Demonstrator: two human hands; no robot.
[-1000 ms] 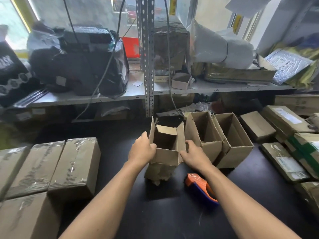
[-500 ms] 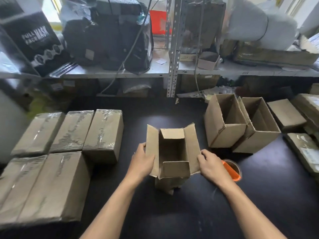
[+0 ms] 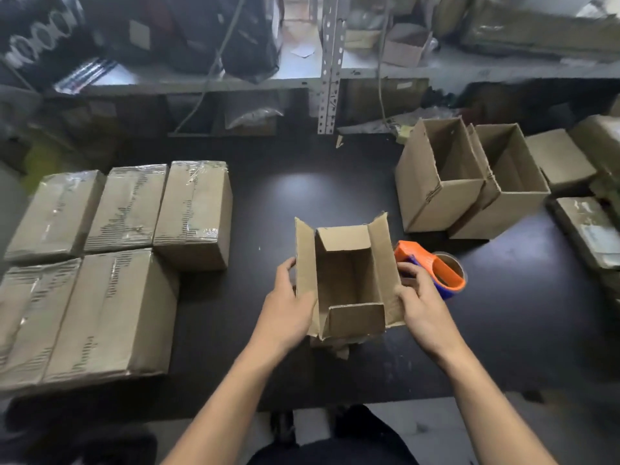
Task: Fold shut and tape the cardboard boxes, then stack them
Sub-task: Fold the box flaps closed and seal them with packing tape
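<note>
— Sleeves? 
— None; forearms bare to the frame's edge. Left hand, right hand: no gloves, rings, watch. 
— Below? 
— Dark clothing at the lap.

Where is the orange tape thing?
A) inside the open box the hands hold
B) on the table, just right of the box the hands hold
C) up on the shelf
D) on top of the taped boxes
B: the tape dispenser lies on the black table right beside the held box, just past the right hand.
</note>
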